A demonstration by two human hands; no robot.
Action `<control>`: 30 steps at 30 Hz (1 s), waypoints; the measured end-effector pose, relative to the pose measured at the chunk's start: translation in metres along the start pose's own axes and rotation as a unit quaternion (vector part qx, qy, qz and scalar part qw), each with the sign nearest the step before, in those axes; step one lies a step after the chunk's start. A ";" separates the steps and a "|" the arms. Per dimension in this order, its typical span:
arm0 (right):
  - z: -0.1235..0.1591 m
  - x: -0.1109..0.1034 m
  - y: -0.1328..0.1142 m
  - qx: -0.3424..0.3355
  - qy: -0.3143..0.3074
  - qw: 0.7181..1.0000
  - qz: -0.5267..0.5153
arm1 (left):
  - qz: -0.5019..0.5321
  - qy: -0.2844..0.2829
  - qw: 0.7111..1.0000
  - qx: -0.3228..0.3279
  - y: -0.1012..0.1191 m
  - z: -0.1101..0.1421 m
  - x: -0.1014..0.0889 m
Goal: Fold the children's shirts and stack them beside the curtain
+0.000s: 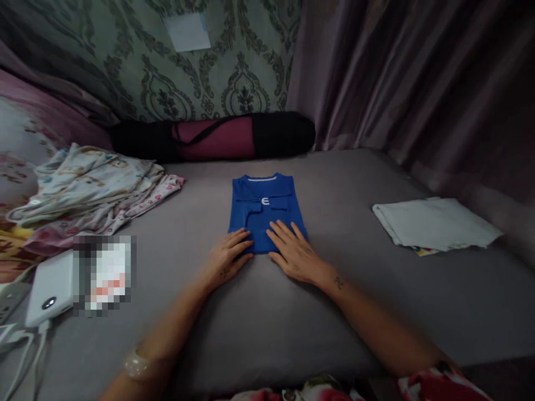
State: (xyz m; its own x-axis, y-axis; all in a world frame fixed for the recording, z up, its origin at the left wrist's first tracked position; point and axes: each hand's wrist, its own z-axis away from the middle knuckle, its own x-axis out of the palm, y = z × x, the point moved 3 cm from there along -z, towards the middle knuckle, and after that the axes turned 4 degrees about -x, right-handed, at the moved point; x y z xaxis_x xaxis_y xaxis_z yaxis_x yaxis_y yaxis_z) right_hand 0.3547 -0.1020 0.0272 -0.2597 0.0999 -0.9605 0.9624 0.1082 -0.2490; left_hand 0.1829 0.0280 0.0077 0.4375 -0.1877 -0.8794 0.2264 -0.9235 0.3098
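Note:
A blue shirt (263, 217), folded into a rectangle, lies on the grey bed sheet (334, 189) in front of me. Its neckline faces away and a small white letter mark shows near its middle. My left hand (229, 256) rests palm down on the near left corner, fingers stretched out. Over the near right part, my right hand (295, 250) lies flat with its fingers spread. Neither hand grips the fabric.
Folded light cloth (434, 223) lies at the right. Rumpled patterned fabrics (100, 178) are heaped at the left, with a white power bank (52, 287) and cables nearer me. A long black and maroon bag (217, 136) lies along the wall.

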 end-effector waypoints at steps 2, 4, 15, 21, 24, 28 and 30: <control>0.000 0.000 -0.005 -0.021 -0.006 1.000 -0.015 | -0.004 -0.006 1.000 0.014 0.002 -0.002 0.001; 0.000 0.001 -0.007 -0.026 -0.003 0.999 -0.024 | -0.021 -0.013 1.000 0.020 0.006 -0.004 0.000; 0.006 0.009 0.036 -0.004 0.054 0.999 -0.001 | -0.015 0.015 1.000 -0.019 0.006 -0.009 -0.002; 0.013 0.013 0.060 0.035 0.057 0.997 -0.026 | -0.019 -0.017 0.999 -0.037 -0.009 -0.002 0.000; 0.014 0.009 0.062 0.030 0.045 0.998 -0.030 | -0.023 -0.028 0.997 -0.062 -0.016 0.001 -0.001; 0.012 0.005 0.062 0.030 0.017 0.999 -0.030 | -0.027 -0.046 0.995 -0.089 -0.022 0.001 -0.004; 0.012 0.002 0.062 0.031 0.005 0.999 -0.030 | -0.033 -0.048 0.995 -0.085 -0.020 0.000 -0.008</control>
State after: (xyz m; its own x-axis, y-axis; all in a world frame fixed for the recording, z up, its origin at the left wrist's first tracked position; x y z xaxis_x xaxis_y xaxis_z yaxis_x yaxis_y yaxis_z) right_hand 0.4147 -0.1067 0.0079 -0.3180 0.1044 -0.9423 0.9479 0.0525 -0.3141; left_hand 0.1746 0.0480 0.0078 0.3333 -0.1673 -0.9279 0.4001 -0.8660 0.2999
